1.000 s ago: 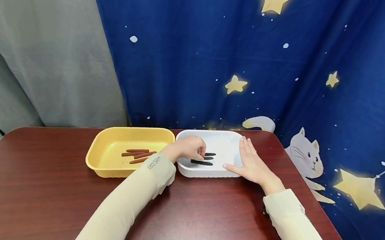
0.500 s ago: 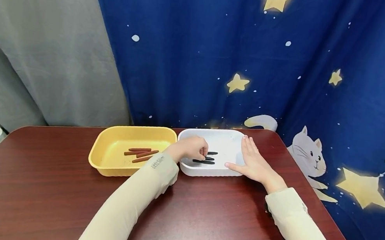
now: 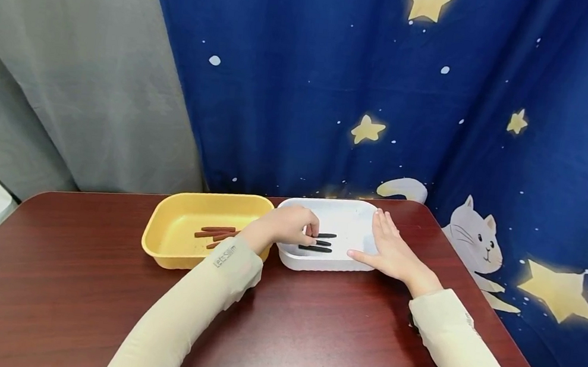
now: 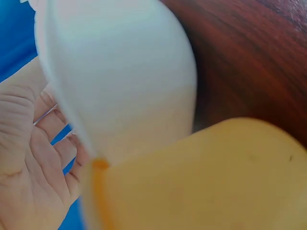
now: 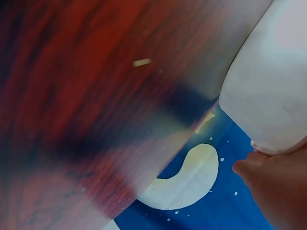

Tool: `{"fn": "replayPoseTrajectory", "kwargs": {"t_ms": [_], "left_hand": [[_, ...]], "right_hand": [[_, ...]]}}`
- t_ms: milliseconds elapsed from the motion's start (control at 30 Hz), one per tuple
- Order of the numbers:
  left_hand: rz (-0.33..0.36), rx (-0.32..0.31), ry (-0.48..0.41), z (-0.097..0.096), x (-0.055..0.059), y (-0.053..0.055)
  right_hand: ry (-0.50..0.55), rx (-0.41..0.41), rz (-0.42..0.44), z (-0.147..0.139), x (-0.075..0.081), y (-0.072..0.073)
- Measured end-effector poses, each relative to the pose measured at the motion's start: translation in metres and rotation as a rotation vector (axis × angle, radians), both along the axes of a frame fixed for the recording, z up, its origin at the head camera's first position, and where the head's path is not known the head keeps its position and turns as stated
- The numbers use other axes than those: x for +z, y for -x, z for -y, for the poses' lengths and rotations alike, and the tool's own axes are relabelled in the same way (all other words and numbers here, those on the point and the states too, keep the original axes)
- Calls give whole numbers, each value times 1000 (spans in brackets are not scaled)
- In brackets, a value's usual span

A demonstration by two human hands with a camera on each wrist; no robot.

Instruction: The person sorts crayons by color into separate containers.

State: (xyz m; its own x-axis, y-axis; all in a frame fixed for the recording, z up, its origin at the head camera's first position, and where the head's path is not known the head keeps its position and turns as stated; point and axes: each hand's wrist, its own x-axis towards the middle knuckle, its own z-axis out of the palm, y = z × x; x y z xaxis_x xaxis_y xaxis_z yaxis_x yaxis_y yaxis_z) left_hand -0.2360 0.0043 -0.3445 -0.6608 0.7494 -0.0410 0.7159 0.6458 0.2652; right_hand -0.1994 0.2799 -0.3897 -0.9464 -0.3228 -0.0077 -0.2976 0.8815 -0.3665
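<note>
Three slim black sticks [image 3: 315, 248] lie roughly side by side in the left part of a white plastic tray [image 3: 336, 266]. My left hand [image 3: 289, 225] reaches over the tray's left rim. Its thumb and bent fingers are slightly apart, right at the sticks' left ends. In the left wrist view the palm of the left hand [image 4: 33, 153] shows with loosely bent fingers, the fingertips hidden behind the tray wall. My right hand [image 3: 394, 254] rests with straight fingers along the tray's right rim, thumb spread toward the front edge.
A yellow tray [image 3: 158, 247] stands against the white tray's left side, with several reddish-brown sticks [image 3: 218, 229] inside, partly hidden by my left arm. Both stand near the far edge of a dark red wooden table [image 3: 305, 328]. Behind hangs a blue curtain [image 3: 293, 88] with stars.
The left thumb and fingers have loosened and drawn slightly back from the black sticks, which stay in the white tray. The right hand keeps its place on the rim. The view has shifted slightly.
</note>
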Motion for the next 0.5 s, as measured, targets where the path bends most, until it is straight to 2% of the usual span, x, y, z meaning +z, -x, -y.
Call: {"fn": "replayPoseTrajectory", "kwargs": {"t_ms": [133, 267, 400, 500], "left_hand": [[-31, -34, -55, 8, 9, -13], [-73, -46, -102, 19, 13, -32], [-139, -30, -139, 36, 17, -53], [-194, -4, -195, 59, 18, -70]], "right_hand": [[-3, -3, 5, -1, 0, 0], [-7, -10, 5, -7, -1, -5], [-12, -12, 0, -14, -1, -10], [-25, -23, -2, -20, 3, -15]]}}
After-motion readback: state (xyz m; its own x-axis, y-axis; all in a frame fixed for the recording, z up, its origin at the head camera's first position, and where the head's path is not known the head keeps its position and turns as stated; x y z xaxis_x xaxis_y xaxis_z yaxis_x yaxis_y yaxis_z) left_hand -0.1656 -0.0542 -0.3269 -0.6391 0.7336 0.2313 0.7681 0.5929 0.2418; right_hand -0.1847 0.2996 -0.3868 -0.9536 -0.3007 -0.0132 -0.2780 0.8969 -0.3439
